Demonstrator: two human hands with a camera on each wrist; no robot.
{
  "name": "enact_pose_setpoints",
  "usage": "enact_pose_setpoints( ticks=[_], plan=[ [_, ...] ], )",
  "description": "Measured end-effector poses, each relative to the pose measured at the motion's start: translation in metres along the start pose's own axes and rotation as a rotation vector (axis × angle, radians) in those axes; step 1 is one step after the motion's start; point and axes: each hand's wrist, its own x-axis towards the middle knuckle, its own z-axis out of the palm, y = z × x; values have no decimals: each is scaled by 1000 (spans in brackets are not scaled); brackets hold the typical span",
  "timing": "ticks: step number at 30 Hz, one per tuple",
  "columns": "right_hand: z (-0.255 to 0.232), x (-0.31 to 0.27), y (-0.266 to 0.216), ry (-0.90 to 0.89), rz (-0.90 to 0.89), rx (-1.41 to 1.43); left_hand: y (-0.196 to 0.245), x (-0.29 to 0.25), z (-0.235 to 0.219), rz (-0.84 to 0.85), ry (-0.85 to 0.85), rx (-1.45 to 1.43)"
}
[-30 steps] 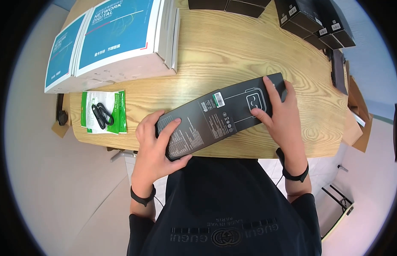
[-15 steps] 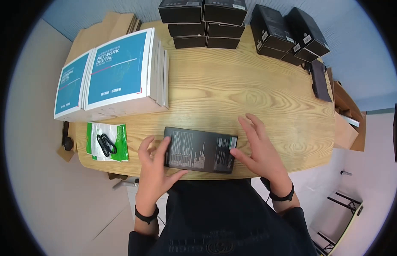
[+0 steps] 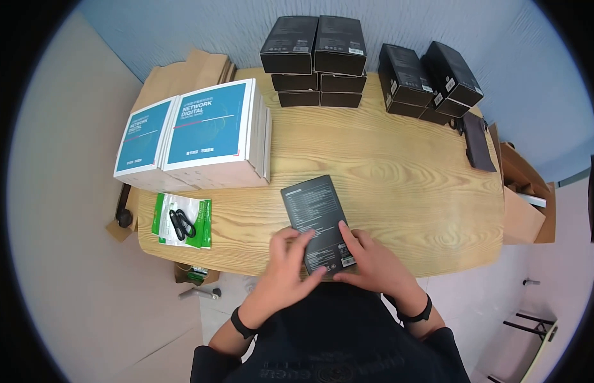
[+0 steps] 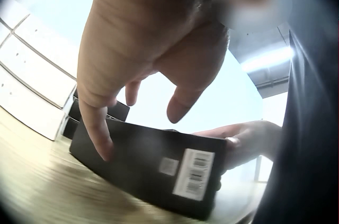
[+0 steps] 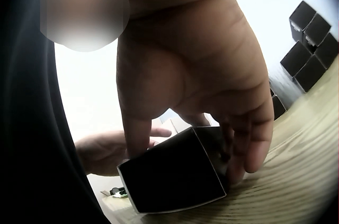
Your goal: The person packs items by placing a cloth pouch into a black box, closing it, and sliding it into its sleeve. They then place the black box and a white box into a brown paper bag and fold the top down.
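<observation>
A dark box (image 3: 315, 214) covered in small print lies slanted near the table's front edge, its near end between the hands. The right hand (image 3: 380, 265) grips that near right end; in the right wrist view the thumb and fingers of this hand (image 5: 196, 70) straddle the box (image 5: 172, 173). The left hand (image 3: 283, 274) is spread at the box's left side. In the left wrist view, one finger of the left hand (image 4: 148, 38) lies against the labelled side of the box (image 4: 143, 160), while its thumb hangs above, apart from it.
White-and-blue boxes (image 3: 204, 124) stand at the left of the wooden table (image 3: 399, 185), with a black cable (image 3: 182, 225) on green-and-white packets (image 3: 206, 223) before them. Stacked black boxes (image 3: 340, 48) line the back, more (image 3: 405, 73) at back right, near a dark pouch (image 3: 479, 145).
The box has swung from crosswise to nearly lengthwise. The right hand has closed on its near end, and the left hand has loosened at its side. The head view shows more of the table's back.
</observation>
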Motion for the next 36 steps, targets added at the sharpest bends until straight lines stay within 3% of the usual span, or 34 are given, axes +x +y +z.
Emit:
enact_pose_setpoints(
  ticks=[2, 4, 6, 8, 11, 16, 21, 26, 28, 30, 32, 33, 35, 36],
  plan=[
    [6, 2, 10, -20, -16, -97, 6, 3, 7, 98, -34, 32],
    [2, 16, 14, -13, -2, -155, 1, 18, 14, 200, -20, 284],
    [-4, 36, 22, -10, 18, -209, -5, 38, 16, 183, -4, 345],
    [-13, 65, 36, -24, 23, -276, -10, 62, 15, 265, 72, 588],
    [-32, 115, 59, -11, -108, -223, -27, 103, 25, 242, 140, 760],
    [-57, 172, 80, -94, -119, -152, -43, 151, 32, 158, 212, 772],
    [-65, 175, 95, -49, -179, 22, -40, 168, 25, 17, 86, 716],
    [-105, 158, 94, -153, -123, -23, -38, 175, 20, -23, 38, 737],
    [-114, 150, 113, -66, -140, -34, -46, 177, 20, 15, 95, 707],
    [-139, 145, 126, 1, -25, 127, -41, 174, 21, 26, 89, 713],
    [-158, 144, 152, 212, -38, 71, -34, 167, 23, 28, 136, 775],
    [-165, 147, 168, 214, -29, 72, -26, 159, 23, 33, 128, 772],
    [-172, 152, 192, 714, 18, -244, -2, 132, 21, 142, 22, 692],
    [-173, 154, 194, 711, 21, -247, 11, 117, 16, 142, 21, 687]
  ],
)
